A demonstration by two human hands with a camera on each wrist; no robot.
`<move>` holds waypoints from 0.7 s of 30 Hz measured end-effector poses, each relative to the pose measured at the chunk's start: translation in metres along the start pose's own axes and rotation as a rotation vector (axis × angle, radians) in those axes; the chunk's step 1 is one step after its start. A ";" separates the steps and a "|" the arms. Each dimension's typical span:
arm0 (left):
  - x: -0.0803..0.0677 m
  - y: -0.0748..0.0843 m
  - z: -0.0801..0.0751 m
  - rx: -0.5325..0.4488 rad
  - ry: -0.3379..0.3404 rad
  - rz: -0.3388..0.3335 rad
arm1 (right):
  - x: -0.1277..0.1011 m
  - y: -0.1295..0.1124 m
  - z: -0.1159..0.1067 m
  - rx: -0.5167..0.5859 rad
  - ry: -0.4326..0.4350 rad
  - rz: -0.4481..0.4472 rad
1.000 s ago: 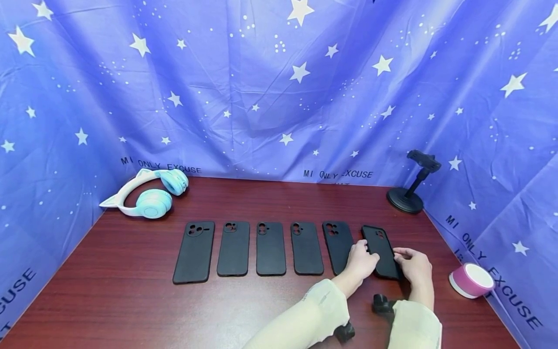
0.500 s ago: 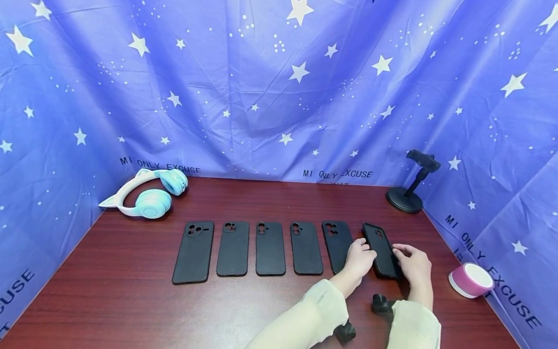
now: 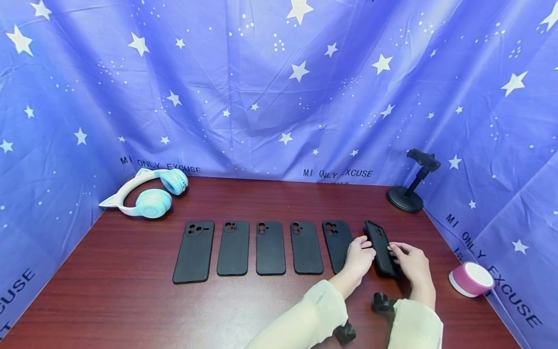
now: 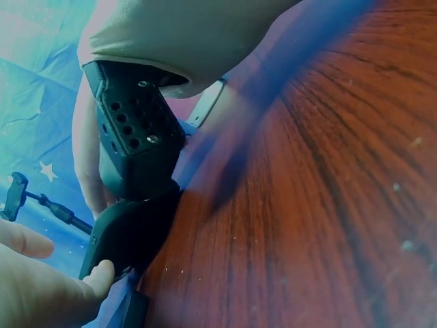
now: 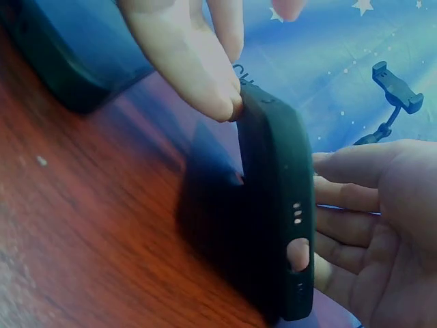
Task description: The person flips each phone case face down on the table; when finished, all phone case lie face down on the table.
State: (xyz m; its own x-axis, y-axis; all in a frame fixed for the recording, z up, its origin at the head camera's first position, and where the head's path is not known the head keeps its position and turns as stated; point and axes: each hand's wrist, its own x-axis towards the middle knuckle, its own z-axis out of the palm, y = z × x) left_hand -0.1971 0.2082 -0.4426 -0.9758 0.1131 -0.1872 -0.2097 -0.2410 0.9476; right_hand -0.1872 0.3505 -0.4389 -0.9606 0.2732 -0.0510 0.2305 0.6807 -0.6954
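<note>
In the head view, a black phone case (image 3: 383, 257) stands tilted between my hands at the right end of a row. Its left long side looks raised, and its right side is low. My left hand (image 3: 359, 257) pinches the left edge, with the thumb (image 4: 102, 275) against the case in the left wrist view. My right hand (image 3: 411, 264) has its fingers at the right edge. In the right wrist view, the phone case (image 5: 290, 198) shows its charging-port end, and the right fingers (image 5: 348, 198) are partly hidden behind it. Skin shows through the port.
Several black phone cases (image 3: 270, 252) lie left of my hands, the nearest (image 3: 337, 242) partly beneath my left hand. Blue-white headphones (image 3: 152, 203) stand back left, a black phone stand (image 3: 405, 198) back right. A pink-white cylinder (image 3: 471, 279) is at the right. Starry curtain surrounds the table (image 3: 131, 300).
The case has tilted up more steeply, its left side rising and its outline narrowing in the head view. My right fingers have shifted slightly left along with it.
</note>
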 end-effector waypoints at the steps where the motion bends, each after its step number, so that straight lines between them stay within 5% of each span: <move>1: 0.000 0.000 0.000 -0.006 -0.003 0.003 | 0.000 -0.001 0.000 0.011 -0.009 -0.001; 9: 0.001 -0.003 -0.001 -0.090 -0.056 0.049 | -0.001 -0.006 -0.001 0.092 -0.112 -0.010; 21: -0.002 -0.004 -0.001 -0.074 -0.109 0.056 | -0.002 -0.014 -0.004 0.130 -0.208 0.027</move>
State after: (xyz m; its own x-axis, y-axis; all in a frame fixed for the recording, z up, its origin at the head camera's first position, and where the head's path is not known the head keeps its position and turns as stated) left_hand -0.1940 0.2077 -0.4463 -0.9745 0.2002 -0.1013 -0.1628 -0.3203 0.9332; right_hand -0.1883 0.3429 -0.4263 -0.9689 0.1345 -0.2078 0.2471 0.5782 -0.7776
